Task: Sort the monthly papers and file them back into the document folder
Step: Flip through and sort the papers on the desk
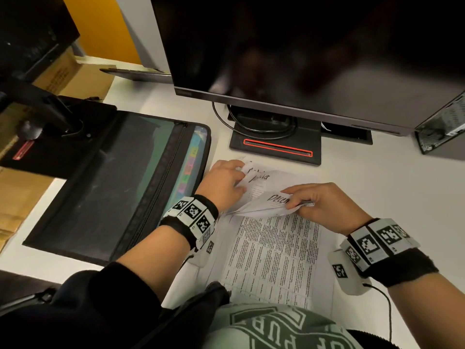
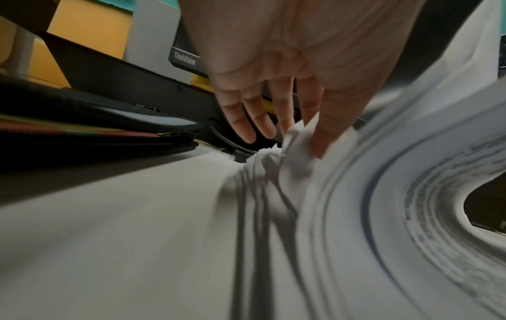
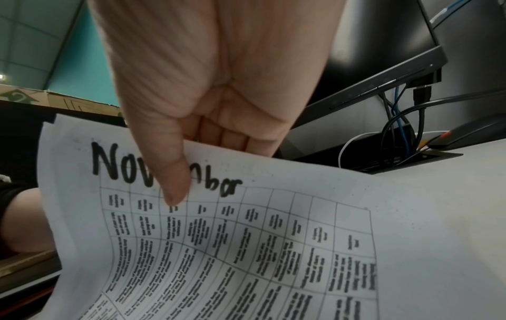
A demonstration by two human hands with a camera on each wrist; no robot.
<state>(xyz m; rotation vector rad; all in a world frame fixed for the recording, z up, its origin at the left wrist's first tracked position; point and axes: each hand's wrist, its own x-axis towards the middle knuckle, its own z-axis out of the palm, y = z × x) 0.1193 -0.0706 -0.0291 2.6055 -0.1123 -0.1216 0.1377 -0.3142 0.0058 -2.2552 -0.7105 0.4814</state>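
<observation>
A stack of printed monthly papers (image 1: 274, 253) lies on the white desk (image 1: 377, 177) in front of me. My left hand (image 1: 240, 177) pinches the crumpled top-left corners of several sheets (image 2: 290, 143) between thumb and fingers. My right hand (image 1: 294, 199) grips lifted, curled sheets; the one facing up is headed "Decem…" (image 1: 274, 200). In the right wrist view my right hand (image 3: 204, 168) has its thumb on a table sheet headed "November" (image 3: 246, 238), fingers behind it. The black document folder (image 1: 113, 185) lies open to the left, its coloured tabs (image 1: 190, 162) showing beside my left wrist.
A dark monitor (image 1: 302, 46) on a black stand (image 1: 276, 147) with cables sits just beyond the papers. A computer case (image 1: 442, 127) stands at the right. Cardboard boxes (image 1: 75, 76) and dark equipment (image 1: 37, 109) crowd the left, behind the folder (image 2: 95, 130).
</observation>
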